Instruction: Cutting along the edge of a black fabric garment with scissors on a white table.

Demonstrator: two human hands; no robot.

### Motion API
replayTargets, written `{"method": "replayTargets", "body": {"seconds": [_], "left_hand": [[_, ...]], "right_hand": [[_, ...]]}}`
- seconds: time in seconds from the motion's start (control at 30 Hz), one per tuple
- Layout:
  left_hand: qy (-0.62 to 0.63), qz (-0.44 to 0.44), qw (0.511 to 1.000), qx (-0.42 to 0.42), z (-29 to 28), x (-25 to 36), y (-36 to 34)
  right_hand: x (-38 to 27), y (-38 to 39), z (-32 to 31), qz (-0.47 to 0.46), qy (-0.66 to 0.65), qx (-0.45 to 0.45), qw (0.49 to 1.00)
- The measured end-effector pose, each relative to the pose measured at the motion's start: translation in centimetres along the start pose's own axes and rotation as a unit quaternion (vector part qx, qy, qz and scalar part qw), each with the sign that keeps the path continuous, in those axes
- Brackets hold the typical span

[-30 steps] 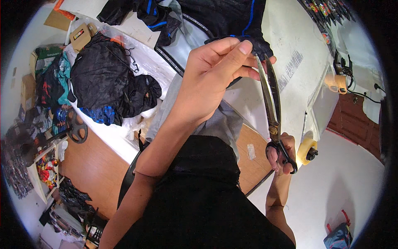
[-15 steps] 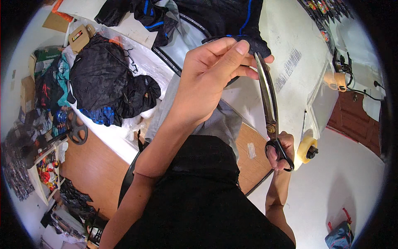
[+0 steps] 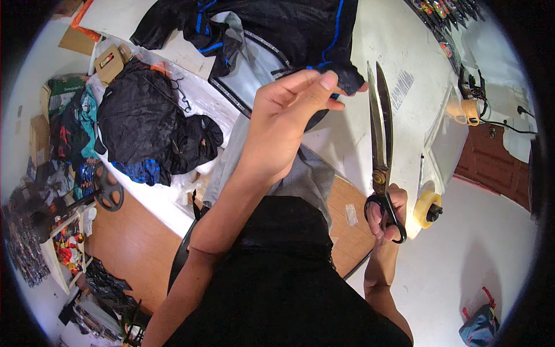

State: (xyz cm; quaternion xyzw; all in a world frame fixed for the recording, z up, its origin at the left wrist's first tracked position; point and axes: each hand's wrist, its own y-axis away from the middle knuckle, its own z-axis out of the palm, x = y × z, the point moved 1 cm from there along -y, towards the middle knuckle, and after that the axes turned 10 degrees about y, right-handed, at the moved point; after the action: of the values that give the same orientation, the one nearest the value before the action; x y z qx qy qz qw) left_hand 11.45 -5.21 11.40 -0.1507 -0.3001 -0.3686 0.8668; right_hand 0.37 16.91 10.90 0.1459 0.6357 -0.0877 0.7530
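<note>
A black jacket (image 3: 306,29) with blue piping and a pale grey lining lies spread over the white table. My left hand (image 3: 280,124) pinches a corner of its black fabric between thumb and fingers, raised a little off the surface. In my right hand (image 3: 390,214) are large scissors (image 3: 379,175) with black handles, fingers through the loops. Their long metal blades point away from me and stand slightly apart. The tips are just right of the pinched fabric, with no cloth visible between them.
A heap of black clothing (image 3: 139,115) on white plastic lies at the left. A roll of yellowish tape (image 3: 426,209) hangs by the table's (image 3: 347,144) right edge. Cardboard (image 3: 110,63) stands at the far left, and a dark bag (image 3: 480,327) sits on the floor at lower right.
The scissor blades have parted and moved right, away from the fabric. My left hand has shifted slightly left and nearer, still pinching the cloth.
</note>
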Motion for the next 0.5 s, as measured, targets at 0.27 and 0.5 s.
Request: {"method": "replayTargets", "body": {"seconds": [0.27,0.5], "left_hand": [[0.051,-0.05,0.997,0.035,1.0,-1.0,1.0],[-0.082,0.029,0.996,0.0,1.4,-1.7,1.3]], "right_hand": [[-4.9,-5.6,5.2,-0.011,0.133,0.258,0.957],[-4.5,-9.3,5.3,-0.024,0.068,0.317,0.946]]}}
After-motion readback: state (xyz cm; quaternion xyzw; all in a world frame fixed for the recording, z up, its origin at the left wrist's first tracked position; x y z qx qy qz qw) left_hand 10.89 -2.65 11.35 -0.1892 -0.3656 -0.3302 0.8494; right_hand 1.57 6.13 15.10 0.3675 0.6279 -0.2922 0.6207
